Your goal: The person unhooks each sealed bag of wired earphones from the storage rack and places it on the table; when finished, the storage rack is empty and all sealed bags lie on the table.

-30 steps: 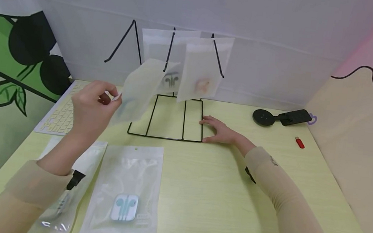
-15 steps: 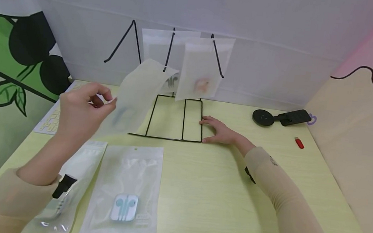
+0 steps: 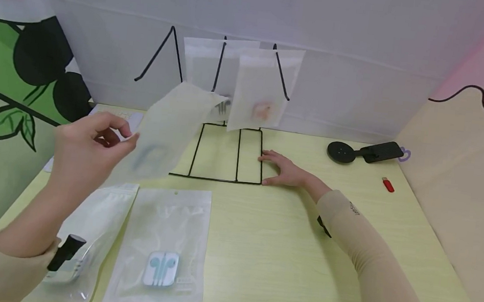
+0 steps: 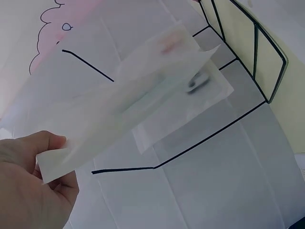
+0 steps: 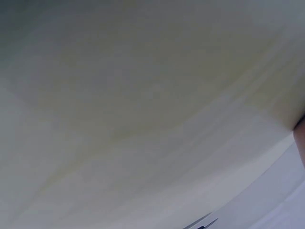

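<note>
My left hand pinches a corner of a translucent white zip bag, held tilted in front of the black wire display rack. A blurry blue shape shows through its lower part. In the left wrist view, thumb and fingers of the left hand hold the bag's edge. My right hand touches the right side of the rack's base, fingers and thumb spread apart. From the rack's hooks hang a bag with a pinkish item and, partly hidden, one with a dark item.
Flat on the table lie a bag with boxed earphones and another bag, partly behind the left arm. A white keyboard sits back left. Back right are a black folding stand and a red USB stick.
My left hand has moved left, down and nearer with the bag, which has swung lower in front of the rack. The right hand has stayed at the base.
</note>
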The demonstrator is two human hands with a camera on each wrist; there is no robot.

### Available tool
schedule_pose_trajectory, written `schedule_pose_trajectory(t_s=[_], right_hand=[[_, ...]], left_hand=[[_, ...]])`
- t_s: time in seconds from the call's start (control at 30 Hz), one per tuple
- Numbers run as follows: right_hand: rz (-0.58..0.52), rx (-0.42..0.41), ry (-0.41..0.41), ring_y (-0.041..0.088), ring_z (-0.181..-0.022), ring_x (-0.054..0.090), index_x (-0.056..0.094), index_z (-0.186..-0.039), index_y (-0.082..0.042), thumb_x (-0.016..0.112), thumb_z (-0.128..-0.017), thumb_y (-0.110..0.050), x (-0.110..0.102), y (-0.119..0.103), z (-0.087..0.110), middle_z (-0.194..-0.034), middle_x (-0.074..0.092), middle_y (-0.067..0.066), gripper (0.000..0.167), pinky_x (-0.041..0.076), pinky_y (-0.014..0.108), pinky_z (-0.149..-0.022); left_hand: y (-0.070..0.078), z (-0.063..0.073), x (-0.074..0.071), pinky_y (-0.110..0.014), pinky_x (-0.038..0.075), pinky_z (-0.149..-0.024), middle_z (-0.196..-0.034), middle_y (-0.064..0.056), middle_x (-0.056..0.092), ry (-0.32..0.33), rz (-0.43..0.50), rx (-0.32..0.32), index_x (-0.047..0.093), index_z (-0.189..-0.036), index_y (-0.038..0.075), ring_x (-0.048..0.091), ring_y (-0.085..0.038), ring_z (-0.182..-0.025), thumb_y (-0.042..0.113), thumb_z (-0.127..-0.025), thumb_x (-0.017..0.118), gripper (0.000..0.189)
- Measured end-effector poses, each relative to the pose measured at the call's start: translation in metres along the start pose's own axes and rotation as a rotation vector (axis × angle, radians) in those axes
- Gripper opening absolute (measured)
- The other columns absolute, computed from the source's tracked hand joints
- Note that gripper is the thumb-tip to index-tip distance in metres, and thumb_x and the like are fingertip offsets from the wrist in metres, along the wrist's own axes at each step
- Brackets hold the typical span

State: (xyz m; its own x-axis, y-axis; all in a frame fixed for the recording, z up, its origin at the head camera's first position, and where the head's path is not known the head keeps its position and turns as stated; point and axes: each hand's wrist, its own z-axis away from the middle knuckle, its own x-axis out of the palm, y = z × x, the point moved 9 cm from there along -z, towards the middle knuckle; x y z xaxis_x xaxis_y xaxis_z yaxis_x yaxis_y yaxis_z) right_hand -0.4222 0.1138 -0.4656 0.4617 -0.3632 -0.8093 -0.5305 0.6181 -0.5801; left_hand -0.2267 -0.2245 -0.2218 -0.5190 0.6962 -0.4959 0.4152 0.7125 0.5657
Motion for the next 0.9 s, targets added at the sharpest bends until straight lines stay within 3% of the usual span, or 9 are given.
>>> schedule_pose_trajectory(t_s=[0.17,0.4,0.7,0.9], right_hand=[[-0.001,-0.010,0.003,0.029,-0.146,0.005,0.038,-0.145,-0.015,0.073,-0.081,-0.038,0.000,-0.001,0.000,-0.157,0.017,0.009,0.076,0.007,0.055,-0.115],[-0.006,-0.008,0.001,0.029,-0.146,0.006,0.038,-0.144,-0.014,0.074,-0.081,-0.036,0.000,-0.001,0.000,-0.157,0.018,0.009,0.075,0.008,0.054,-0.115],[-0.016,0.001,0.004,0.028,-0.146,0.006,0.040,-0.143,-0.014,0.075,-0.081,-0.034,-0.002,-0.002,0.001,-0.157,0.019,0.008,0.075,0.008,0.053,-0.115],[-0.009,-0.003,0.003,0.028,-0.146,0.006,0.039,-0.144,-0.015,0.075,-0.081,-0.035,-0.001,-0.002,0.000,-0.157,0.018,0.007,0.075,0.008,0.053,-0.115]], left_hand=[[-0.011,0.004,-0.009,-0.005,0.040,-0.057,-0.067,0.018,0.054,-0.011,0.042,-0.103,0.065,-0.078,0.006,0.049,0.002,-0.058,0.009,-0.079,0.074,0.009],[-0.019,0.012,-0.024,-0.003,0.041,-0.057,-0.064,0.024,0.056,0.031,0.049,-0.140,0.065,-0.077,0.004,0.053,0.008,-0.057,0.008,-0.075,0.078,0.014],[-0.032,0.030,-0.023,-0.009,0.038,-0.049,-0.064,0.032,0.054,-0.068,-0.037,-0.227,0.068,-0.084,0.008,0.050,0.008,-0.056,0.019,-0.080,0.076,0.014],[-0.042,0.042,-0.016,-0.009,0.039,-0.049,-0.065,0.036,0.056,-0.129,-0.022,-0.250,0.070,-0.087,0.005,0.053,0.009,-0.057,0.017,-0.080,0.076,0.015]])
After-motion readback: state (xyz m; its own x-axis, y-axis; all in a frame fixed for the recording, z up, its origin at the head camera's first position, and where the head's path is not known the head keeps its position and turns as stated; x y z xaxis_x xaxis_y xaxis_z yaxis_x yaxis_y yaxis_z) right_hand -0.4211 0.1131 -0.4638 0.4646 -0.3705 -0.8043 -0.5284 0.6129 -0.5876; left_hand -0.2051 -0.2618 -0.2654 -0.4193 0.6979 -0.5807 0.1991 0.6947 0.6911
